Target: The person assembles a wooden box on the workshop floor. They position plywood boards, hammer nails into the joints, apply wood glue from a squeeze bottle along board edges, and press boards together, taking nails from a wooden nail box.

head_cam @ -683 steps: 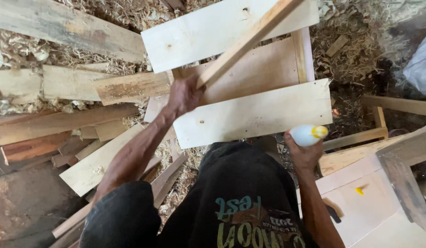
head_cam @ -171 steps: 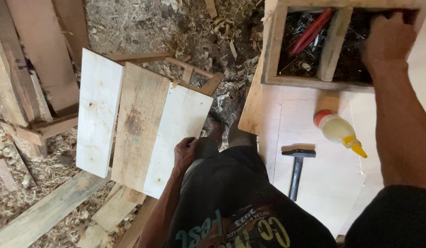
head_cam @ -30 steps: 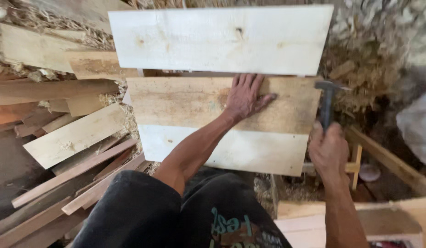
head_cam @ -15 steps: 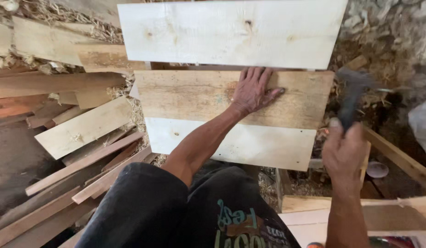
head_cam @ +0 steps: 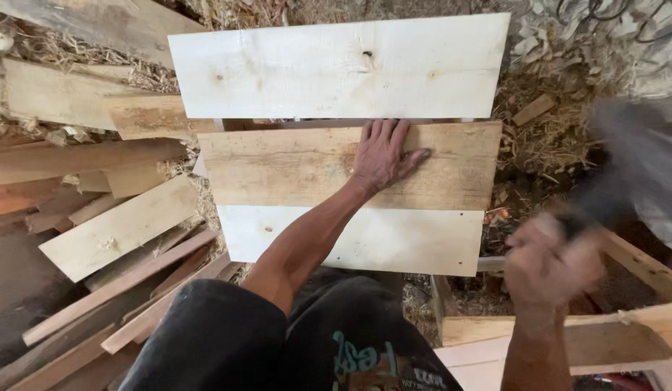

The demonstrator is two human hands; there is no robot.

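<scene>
Left hand flat on middle board; right hand grips hammer.

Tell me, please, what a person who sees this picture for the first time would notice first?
Three wide boards lie side by side in the middle, the darker middle one pressed flat under the left hand. At the right edge, the right hand grips a hammer, both blurred by motion. Loose planks pile up at the left, on ground strewn with wood shavings.
</scene>
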